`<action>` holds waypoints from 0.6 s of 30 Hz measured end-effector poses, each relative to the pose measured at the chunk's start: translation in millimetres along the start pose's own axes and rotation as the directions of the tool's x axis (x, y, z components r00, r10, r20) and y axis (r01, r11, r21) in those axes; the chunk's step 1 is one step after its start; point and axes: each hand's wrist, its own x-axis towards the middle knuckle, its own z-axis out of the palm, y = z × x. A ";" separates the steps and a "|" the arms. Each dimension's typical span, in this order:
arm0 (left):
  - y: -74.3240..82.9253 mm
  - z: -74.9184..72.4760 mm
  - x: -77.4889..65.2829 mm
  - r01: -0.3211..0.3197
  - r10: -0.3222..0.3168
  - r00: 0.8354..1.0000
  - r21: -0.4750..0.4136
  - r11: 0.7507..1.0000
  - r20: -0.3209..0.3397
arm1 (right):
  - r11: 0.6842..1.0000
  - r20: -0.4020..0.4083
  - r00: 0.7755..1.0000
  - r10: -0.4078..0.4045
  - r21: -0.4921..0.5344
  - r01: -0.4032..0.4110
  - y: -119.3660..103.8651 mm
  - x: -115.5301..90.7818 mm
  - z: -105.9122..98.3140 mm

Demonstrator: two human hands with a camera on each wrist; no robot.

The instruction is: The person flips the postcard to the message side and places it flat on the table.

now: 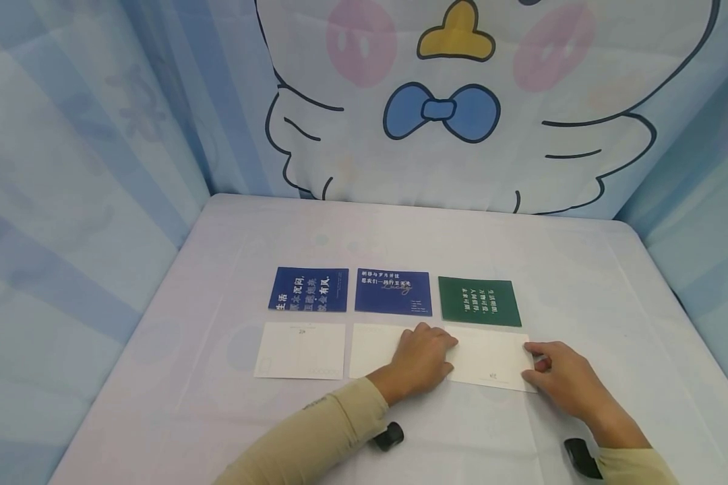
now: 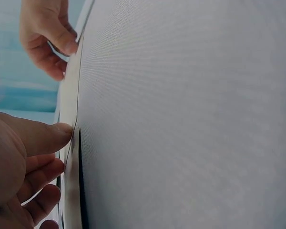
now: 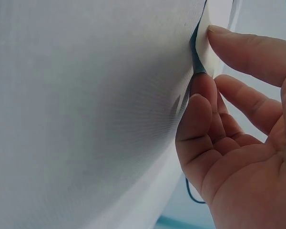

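We have a cream card [image 1: 488, 357] between the two hands, its printed side up and its long sides running from one hand to the other. Our right hand [image 1: 561, 377] pinches its right end, thumb above and a finger beneath, and the wrist view shows a dark green underside where that end bends up. Our left hand [image 1: 423, 357] has its thumb and a fingertip at the left end; whether they pinch or merely touch, we cannot tell.

We judge this to be the laying or squaring of the card. The next move calls for level ends and a gentle release, so the bent end settles flat.

The middle cream card [image 1: 373, 347] is partly under our left hand, which hides whether the two cards touch. Beyond the held card, the green card [image 1: 479, 301] sits near its far edge, so little room remains that way. The worktop [image 1: 600, 289] offers open room to our right hand's right and on the near side of both hands.
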 end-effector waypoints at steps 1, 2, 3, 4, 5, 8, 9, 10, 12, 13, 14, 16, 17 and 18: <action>0.1 -0.1 0.2 0.001 -0.001 1.000 0.002 1.000 0.002 | 1.000 -0.002 1.000 -0.001 -0.001 0.001 0.2 -0.3 0.4; 0.1 0.0 0.2 0.002 -0.002 1.000 0.001 1.000 0.004 | 1.000 -0.003 1.000 -0.001 0.000 0.001 0.2 -0.3 0.3; 0.2 0.0 0.2 0.003 -0.003 1.000 0.002 1.000 0.006 | 1.000 -0.005 1.000 -0.001 0.001 0.001 0.1 -0.7 0.5; 0.3 0.1 0.1 0.003 -0.003 1.000 0.001 1.000 0.009 | 1.000 -0.007 1.000 -0.001 0.002 0.001 -0.1 -1.1 0.7; 0.4 0.2 0.1 0.005 -0.005 1.000 0.003 1.000 0.013 | 1.000 -0.011 1.000 -0.003 0.002 0.003 -0.2 -1.6 0.9; 0.6 0.5 0.0 0.008 -0.008 1.000 -0.001 1.000 0.019 | 1.000 -0.016 1.000 -0.009 -0.004 0.009 -0.5 -3.4 1.5; 0.8 0.6 0.0 0.009 -0.009 1.000 0.000 1.000 0.020 | 1.000 -0.016 1.000 -0.011 -0.008 0.011 -0.6 -4.1 2.0; 0.7 0.5 -0.1 0.010 -0.010 1.000 0.000 1.000 0.019 | 1.000 -0.015 1.000 -0.011 -0.011 0.011 -0.6 -4.5 2.0; 0.9 0.3 -0.3 0.011 -0.011 1.000 0.002 1.000 0.017 | 1.000 -0.008 1.000 -0.010 -0.017 0.009 -0.7 -4.9 1.9; 1.0 0.0 -0.5 0.011 -0.011 1.000 0.004 1.000 0.017 | 1.000 -0.005 1.000 -0.008 -0.018 0.008 -0.7 -5.0 1.8; 1.1 -0.3 -0.7 0.010 -0.010 1.000 0.007 1.000 0.016 | 1.000 -0.004 1.000 -0.007 -0.019 0.007 -0.6 -4.8 1.8; 1.0 -0.7 -1.0 0.011 -0.011 1.000 0.009 1.000 0.016 | 1.000 -0.002 1.000 -0.008 -0.021 0.008 -0.8 -4.8 1.6; 1.2 -0.7 -1.1 0.011 -0.011 1.000 0.012 1.000 0.017 | 1.000 -0.001 1.000 -0.008 -0.021 0.008 -0.9 -4.7 1.6; 1.1 -0.9 -1.3 0.011 -0.011 1.000 0.013 1.000 0.016 | 1.000 -0.001 1.000 -0.009 -0.022 0.009 -1.0 -4.9 1.5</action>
